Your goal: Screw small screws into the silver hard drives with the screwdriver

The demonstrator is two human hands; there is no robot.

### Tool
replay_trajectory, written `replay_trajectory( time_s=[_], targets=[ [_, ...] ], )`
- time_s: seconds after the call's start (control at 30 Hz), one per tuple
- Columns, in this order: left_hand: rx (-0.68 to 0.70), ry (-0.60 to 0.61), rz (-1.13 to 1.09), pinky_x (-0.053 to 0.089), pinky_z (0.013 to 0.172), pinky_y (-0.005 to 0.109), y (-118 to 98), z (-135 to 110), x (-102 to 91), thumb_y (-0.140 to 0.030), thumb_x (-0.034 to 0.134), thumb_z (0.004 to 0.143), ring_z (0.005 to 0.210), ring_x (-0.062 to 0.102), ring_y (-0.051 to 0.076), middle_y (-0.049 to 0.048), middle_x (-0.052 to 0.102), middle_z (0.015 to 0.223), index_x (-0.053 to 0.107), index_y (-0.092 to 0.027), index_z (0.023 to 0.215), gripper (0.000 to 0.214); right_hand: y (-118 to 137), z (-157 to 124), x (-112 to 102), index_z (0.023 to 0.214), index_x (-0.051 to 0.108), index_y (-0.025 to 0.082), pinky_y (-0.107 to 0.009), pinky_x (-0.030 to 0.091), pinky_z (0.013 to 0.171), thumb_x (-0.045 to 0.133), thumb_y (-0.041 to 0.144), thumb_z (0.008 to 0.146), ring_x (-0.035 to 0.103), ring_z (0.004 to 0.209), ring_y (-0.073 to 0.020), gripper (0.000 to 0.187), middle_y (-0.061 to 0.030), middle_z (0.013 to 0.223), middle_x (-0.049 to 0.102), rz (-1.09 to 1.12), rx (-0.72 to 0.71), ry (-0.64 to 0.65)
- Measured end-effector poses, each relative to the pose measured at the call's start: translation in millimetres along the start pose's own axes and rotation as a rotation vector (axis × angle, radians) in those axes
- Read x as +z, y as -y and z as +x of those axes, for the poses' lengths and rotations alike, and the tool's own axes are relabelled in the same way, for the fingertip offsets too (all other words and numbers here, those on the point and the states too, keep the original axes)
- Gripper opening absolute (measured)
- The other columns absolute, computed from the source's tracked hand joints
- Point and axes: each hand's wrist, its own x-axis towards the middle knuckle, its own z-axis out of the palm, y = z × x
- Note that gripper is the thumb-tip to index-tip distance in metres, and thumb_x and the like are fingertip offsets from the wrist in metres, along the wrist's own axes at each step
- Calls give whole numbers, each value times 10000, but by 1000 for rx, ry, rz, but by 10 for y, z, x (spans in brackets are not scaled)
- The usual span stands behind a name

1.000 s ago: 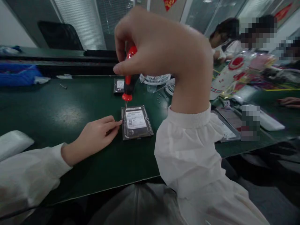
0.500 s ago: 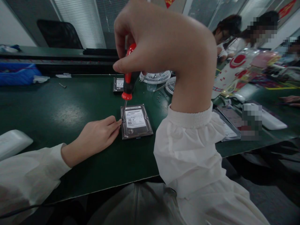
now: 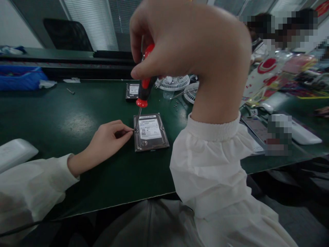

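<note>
A hard drive with a white label lies flat on the green table. My right hand is wrapped round the red and black handle of a screwdriver, held nearly upright and slightly tilted. Its thin shaft comes down to the drive's left edge. There, beside the tip, my left hand has thumb and forefinger pinched together against that edge. Whatever small thing the pinch may hold is too small to make out. Behind the drive sits a second hard drive, partly hidden by the screwdriver.
White round fan grilles and several small screws lie beyond my right forearm. To the right are a phone, a white case and a printed plastic bag. A blue bin stands far left; co-workers sit at the right.
The view has shifted slightly. My left hand's thumb and forefinger now form a more open loop, fingertips still at the drive's edge. The screwdriver stays at the same spot on the drive.
</note>
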Motion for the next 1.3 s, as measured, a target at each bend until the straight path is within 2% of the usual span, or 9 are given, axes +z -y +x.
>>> replay_trajectory(
  time_s=[0.1, 0.23, 0.4, 0.47, 0.57, 0.73, 0.83, 1.03, 1.3],
  targets=[
    [-215, 44, -227, 498, 659, 278, 14, 79, 19, -468, 686, 851, 772, 676, 185, 28, 755, 873, 769, -200, 892, 284, 3, 2, 19, 1040, 705, 173, -231, 299, 717, 709, 343, 791, 423, 704, -60, 302, 60, 861, 592, -4, -12, -9],
    [-370, 155, -383, 483, 621, 274, -9, 140, 27, -534, 728, 776, 706, 666, 178, 20, 763, 800, 747, -207, 805, 329, 12, 6, 30, 1016, 708, 188, -230, 265, 680, 688, 318, 801, 475, 771, -73, 252, 62, 905, 607, -14, -38, -9],
    [-532, 204, -439, 502, 647, 274, -112, 212, -28, -465, 760, 708, 773, 678, 197, 33, 776, 824, 769, -207, 791, 271, 24, 16, 18, 1249, 640, 226, -243, 254, 634, 655, 278, 823, 517, 801, -83, 429, 74, 1011, 657, -10, -51, 16],
    [-558, 213, -410, 458, 585, 248, -159, 241, -56, -431, 764, 701, 708, 634, 171, 24, 749, 761, 772, -207, 757, 230, 25, 29, 20, 1210, 654, 205, -257, 246, 634, 639, 343, 852, 487, 762, -80, 383, 57, 985, 658, 5, -55, 13],
    [-567, 232, -410, 342, 487, 222, -203, 267, -80, -402, 755, 715, 562, 495, 114, 1, 674, 664, 766, -206, 731, 197, 23, 61, 37, 1020, 689, 161, -282, 231, 642, 591, 401, 904, 446, 727, -76, 284, 17, 953, 656, 43, -96, 14],
    [-650, 252, -454, 216, 447, 228, -202, 277, -80, -404, 746, 736, 467, 364, 88, -36, 528, 529, 741, -204, 729, 200, 16, 93, 63, 996, 690, 168, -281, 226, 632, 584, 356, 914, 437, 695, -73, 231, 15, 870, 633, 38, -89, 42],
    [-674, 264, -467, 200, 451, 225, -181, 281, -78, -415, 766, 720, 461, 352, 84, -50, 489, 511, 731, -206, 731, 212, 13, 79, 57, 1035, 691, 186, -278, 242, 631, 586, 391, 901, 445, 688, -82, 267, 12, 880, 646, 26, -56, 47],
    [-679, 257, -472, 186, 449, 221, -153, 291, -77, -407, 799, 676, 465, 345, 75, -39, 519, 538, 729, -198, 708, 222, 16, 48, 24, 1288, 639, 212, -278, 241, 629, 573, 394, 897, 466, 693, -91, 436, -2, 994, 702, 3, -13, 65],
    [-723, 236, -477, 176, 445, 232, -229, 307, -88, -344, 770, 691, 447, 329, 78, -40, 489, 490, 713, -201, 645, 161, 3, 52, -4, 1302, 635, 219, -278, 253, 632, 561, 330, 874, 502, 716, -110, 449, -5, 955, 712, -21, -23, 88]
  ],
)
